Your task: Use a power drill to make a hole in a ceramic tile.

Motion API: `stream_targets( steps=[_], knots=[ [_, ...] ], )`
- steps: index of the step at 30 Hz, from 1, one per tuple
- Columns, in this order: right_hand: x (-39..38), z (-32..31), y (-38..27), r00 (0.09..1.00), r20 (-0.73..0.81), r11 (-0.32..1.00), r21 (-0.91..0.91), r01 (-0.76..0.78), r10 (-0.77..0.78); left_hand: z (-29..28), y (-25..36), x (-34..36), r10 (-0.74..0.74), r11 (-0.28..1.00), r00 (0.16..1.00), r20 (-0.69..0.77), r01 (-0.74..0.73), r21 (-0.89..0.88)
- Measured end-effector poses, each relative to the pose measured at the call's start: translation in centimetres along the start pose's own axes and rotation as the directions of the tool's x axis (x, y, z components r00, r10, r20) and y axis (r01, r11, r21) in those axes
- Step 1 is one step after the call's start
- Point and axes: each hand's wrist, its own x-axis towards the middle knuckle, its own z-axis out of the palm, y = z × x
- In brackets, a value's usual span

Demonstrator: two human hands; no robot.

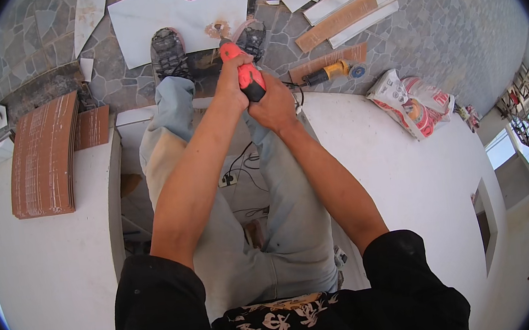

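Observation:
Both my hands are wrapped round a red and black power drill (251, 81), which points away from me. Toward its front, my left hand (230, 85) grips the body; at the rear, my right hand (276, 104) holds the back end. The bit reaches a white tile (154, 31) on the floor, where brown dust (218, 28) rings the spot. A rounded notch is cut into the tile's far edge. My shoes (169, 54) rest at the tile's near edge, one on each side of the drill.
A yellow angle grinder (335, 72) lies on a brown tile piece at right, near a torn plastic bag (409, 103). White and brown tile strips (345, 11) lie beyond. Brown tiles (45, 162) are stacked on the white ledge (62, 263) at left. Cables (239, 166) hang between my legs.

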Motion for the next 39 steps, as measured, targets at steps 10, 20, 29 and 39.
stream_targets(
  steps=[10, 20, 29, 39],
  knots=[
    [0.1, -0.1, -0.8, 1.0, 0.028, 1.0, -0.012, -0.013, 0.013, -0.3, 1.0, -0.6, -0.069, 0.997, 0.998, -0.002, 0.069, -0.024],
    [0.0, 0.0, -0.6, 1.0, 0.013, 1.0, 0.004, 0.008, -0.008, -0.3, 0.7, -0.7, -0.041, 0.998, 0.999, 0.018, 0.041, -0.036],
    [0.2, 0.1, -0.2, 0.999, -0.016, 0.999, 0.003, 0.037, -0.037, -0.2, 0.4, -0.3, -0.039, 0.998, 0.999, 0.006, 0.039, -0.044],
    [0.6, 0.1, 0.3, 0.999, 0.015, 0.998, -0.03, 0.051, -0.05, 0.2, 0.4, -0.5, -0.036, 0.997, 0.999, -0.009, 0.035, -0.065]
  ],
)
